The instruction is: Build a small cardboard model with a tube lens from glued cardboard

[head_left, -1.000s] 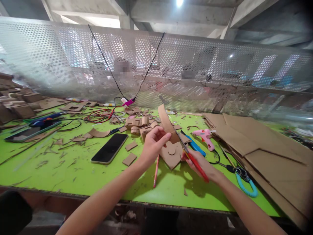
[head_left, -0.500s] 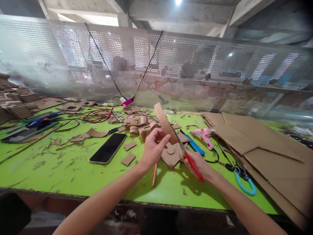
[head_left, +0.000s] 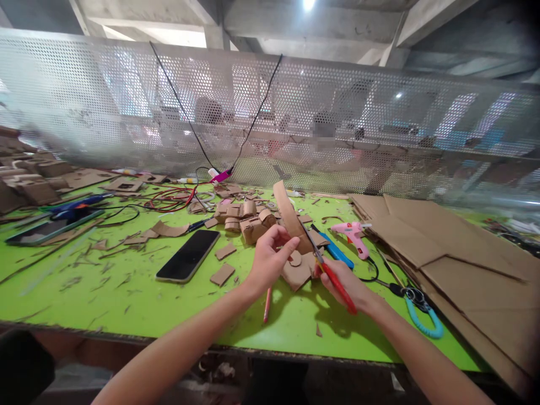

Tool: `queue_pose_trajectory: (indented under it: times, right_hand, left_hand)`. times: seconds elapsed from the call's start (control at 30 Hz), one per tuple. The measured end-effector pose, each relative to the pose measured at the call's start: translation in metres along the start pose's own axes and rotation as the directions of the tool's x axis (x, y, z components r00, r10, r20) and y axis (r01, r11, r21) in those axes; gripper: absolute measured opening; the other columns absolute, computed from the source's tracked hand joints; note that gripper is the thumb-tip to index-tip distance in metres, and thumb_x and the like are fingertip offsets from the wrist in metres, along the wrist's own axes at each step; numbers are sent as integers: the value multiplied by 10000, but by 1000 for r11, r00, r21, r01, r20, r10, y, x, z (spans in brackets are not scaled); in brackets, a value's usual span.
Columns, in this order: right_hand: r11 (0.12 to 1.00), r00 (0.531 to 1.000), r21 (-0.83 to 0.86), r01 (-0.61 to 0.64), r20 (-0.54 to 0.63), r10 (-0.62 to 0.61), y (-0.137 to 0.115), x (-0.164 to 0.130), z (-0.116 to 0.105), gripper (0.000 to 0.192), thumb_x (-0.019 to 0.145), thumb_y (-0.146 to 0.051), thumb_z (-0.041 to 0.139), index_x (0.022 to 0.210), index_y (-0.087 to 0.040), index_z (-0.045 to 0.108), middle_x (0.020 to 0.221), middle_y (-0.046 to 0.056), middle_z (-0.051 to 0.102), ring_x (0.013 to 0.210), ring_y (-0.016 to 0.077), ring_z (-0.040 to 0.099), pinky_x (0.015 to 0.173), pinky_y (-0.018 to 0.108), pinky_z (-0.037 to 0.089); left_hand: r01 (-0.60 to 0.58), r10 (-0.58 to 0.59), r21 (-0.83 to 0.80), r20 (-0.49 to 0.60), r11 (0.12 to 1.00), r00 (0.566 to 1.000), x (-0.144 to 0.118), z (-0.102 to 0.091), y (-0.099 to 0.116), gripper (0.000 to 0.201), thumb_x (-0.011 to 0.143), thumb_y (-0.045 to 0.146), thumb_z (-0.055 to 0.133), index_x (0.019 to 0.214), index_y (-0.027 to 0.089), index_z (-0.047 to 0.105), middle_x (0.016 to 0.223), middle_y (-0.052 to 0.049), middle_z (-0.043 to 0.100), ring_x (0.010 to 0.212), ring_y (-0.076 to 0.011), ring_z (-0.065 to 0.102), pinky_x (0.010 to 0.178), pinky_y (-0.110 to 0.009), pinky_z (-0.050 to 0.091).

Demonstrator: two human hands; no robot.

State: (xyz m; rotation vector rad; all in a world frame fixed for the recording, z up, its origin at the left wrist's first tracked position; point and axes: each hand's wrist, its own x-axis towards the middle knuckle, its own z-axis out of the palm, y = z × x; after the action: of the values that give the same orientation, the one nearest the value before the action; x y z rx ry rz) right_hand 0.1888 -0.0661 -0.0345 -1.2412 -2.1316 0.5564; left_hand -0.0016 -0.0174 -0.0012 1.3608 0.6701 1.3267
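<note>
My left hand [head_left: 273,254] pinches the lower part of a curved cardboard strip [head_left: 287,209], which rises up and away from me. In my right hand [head_left: 337,281] is a pair of scissors with red handles [head_left: 338,287]; the blades lie along the strip's right edge. Just beneath both hands a cut cardboard piece with a small disc on it [head_left: 297,275] rests on the green table [head_left: 177,315]. A red pencil [head_left: 267,305] lies under my left wrist. Beyond the left hand sits a clump of small cardboard shapes [head_left: 248,219].
A black phone [head_left: 188,256] lies left of my hands. To the right are a blue cutter [head_left: 340,250], a pink glue gun [head_left: 353,235], keys on a turquoise coil [head_left: 424,318] and large cardboard sheets [head_left: 442,253]. A perforated metal panel [head_left: 270,124] stands behind the table.
My left hand and the cardboard strip have shifted slightly to the right and down. The scissors have moved a little to the right, still against the strip's edge.
</note>
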Motion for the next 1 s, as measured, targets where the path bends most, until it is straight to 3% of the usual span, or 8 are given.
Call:
queue_pose_trajectory:
  times: [0.13,0.3,0.5,0.7,0.9,1.0]
  right_hand:
    - [999,999,-11,-34,-36,34,4,0,5,308,915,-477,414,739,-224,420,650,-12,481,556,132,439,516,269,348]
    - [996,1000,94,-5,4,5,1,-1,2,315,911,-525,388,861,-222,454,732,8,522,573,129,441,510,264,355]
    - [963,994,246,-109,-4,114,5,-1,3,486,882,-651,312,864,-198,488,697,8,486,516,110,409,457,254,355]
    - [973,992,206,-101,-48,113,12,0,4,483,882,-644,328,869,-195,505,769,30,530,551,109,430,471,247,358]
    - [989,995,113,-92,-40,97,17,0,3,357,894,-537,419,882,-190,502,758,21,553,615,131,484,542,255,381]
    - [996,994,27,-86,-66,88,15,0,1,319,892,-503,419,867,-194,493,787,33,580,658,150,522,603,274,407]
  left_hand:
    - [-4,4,-10,-9,1000,1000,1,0,-1,329,681,383,734,703,172,482,589,51,491,520,-72,496,443,-160,433]
    - [8,-8,-8,-3,1000,1000,0,0,1,342,674,390,735,696,170,474,586,48,510,518,-74,506,442,-166,447]
    - [17,-17,-32,-2,999,1000,2,0,1,317,689,365,721,732,170,474,628,34,542,540,-74,516,454,-165,463]
    - [-23,26,-68,45,997,999,3,0,-4,410,701,298,710,975,207,419,945,-38,614,741,-135,618,479,-177,488]
    - [2,3,-75,67,997,998,5,-2,2,512,646,217,705,1039,214,377,919,-29,627,685,-128,605,494,-193,480]
    - [43,-33,-124,81,991,996,7,-3,2,496,582,146,663,1014,204,426,810,10,614,674,-133,585,521,-209,484]
